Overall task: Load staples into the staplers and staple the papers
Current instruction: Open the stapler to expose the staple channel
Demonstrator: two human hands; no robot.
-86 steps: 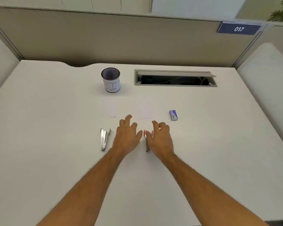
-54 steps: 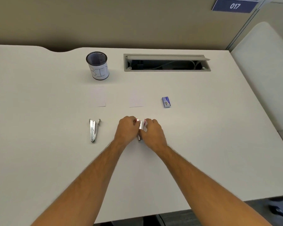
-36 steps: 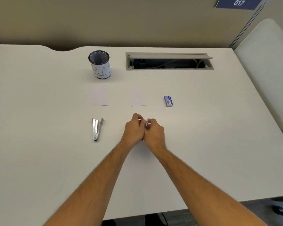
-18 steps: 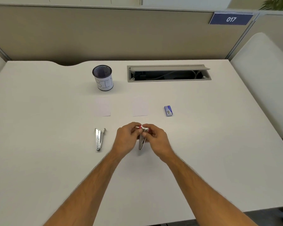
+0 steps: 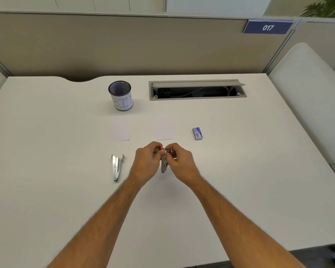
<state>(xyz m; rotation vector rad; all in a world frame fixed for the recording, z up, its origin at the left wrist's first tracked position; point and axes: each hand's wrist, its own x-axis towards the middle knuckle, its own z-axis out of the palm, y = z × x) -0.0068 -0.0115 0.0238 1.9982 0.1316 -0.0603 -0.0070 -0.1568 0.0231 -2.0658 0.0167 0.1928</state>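
Both hands stay curled around the stapler (image 5: 163, 164) at frame centre, little changed from half a second ago: left hand (image 5: 146, 163) pinches its pink end, right hand (image 5: 180, 163) grips its head. Another stapler (image 5: 116, 167) lies left on the table (image 5: 46, 151), papers (image 5: 121, 129) and staple box (image 5: 197, 133) above.

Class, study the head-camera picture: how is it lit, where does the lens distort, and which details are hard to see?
Head view: soft, even light with faint shadows; the wide lens bows the desk edges; the two white papers nearly vanish against it; the held stapler is partly hidden by both hands.
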